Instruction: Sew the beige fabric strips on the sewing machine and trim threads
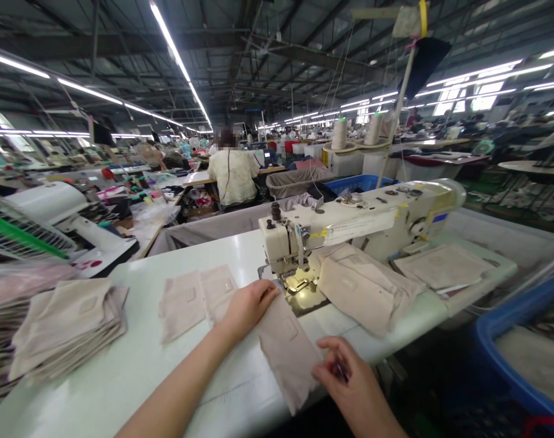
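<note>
A beige fabric piece with a small stitched tab lies on the pale table in front of the sewing machine. Its upper end is pinched by my left hand, close to the lit presser foot and needle plate. My right hand is at the piece's lower right edge, fingers curled. A small dark, shiny object shows inside those fingers, too hidden to name. Left of my left hand lie joined beige pieces, partly under the wrist. Another beige fabric pile rests under the machine arm.
A stack of beige pieces stands at the table's left. More pieces lie at the right end, near a blue basket. A white fan is at left, thread cones behind. A person sits ahead.
</note>
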The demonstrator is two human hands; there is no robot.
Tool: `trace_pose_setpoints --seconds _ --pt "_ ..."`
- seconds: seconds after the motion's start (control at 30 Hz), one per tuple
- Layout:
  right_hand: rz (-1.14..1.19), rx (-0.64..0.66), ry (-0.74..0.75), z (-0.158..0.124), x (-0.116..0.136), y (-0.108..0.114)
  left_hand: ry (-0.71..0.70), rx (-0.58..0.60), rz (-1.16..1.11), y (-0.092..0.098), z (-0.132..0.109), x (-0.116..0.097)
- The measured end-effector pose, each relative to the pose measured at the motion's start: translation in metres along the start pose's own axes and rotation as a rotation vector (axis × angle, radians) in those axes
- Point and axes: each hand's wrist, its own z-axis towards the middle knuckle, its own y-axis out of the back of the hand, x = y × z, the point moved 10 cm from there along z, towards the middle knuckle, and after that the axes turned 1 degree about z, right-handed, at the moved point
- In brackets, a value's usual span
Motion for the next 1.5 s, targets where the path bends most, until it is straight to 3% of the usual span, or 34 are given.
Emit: trace_pose_setpoints --seconds 0.17,0.33,0.43,0.73,0.9,1.5 --pt "-0.09 0.057 0.163 -0.004 0.002 -0.003 0.023 0.048 0.002 -0.017 0.014 0.002" --pt "-0.285 0.056 0.653 -0.019 0.039 -0.002 0.055 0.057 -0.016 -0.023 0.019 -0.002" --pt "-0.386 0.042 0.785 -0.024 0.048 -0.003 0.067 0.075 -0.027 -0.024 0.02 -0.003" --pt "-0.666 0.215 0.825 -0.025 0.041 -0.019 0.256 0.121 -0.013 -0.03 0.031 0.018" --pt "-0.75 0.298 0.731 -0.018 0.034 -0.03 0.345 0.132 -0.002 -0.032 0.035 0.028" --pt "-0.79 0.296 0.704 -0.014 0.038 -0.035 0.411 0.165 0.032 -0.037 0.041 0.039"
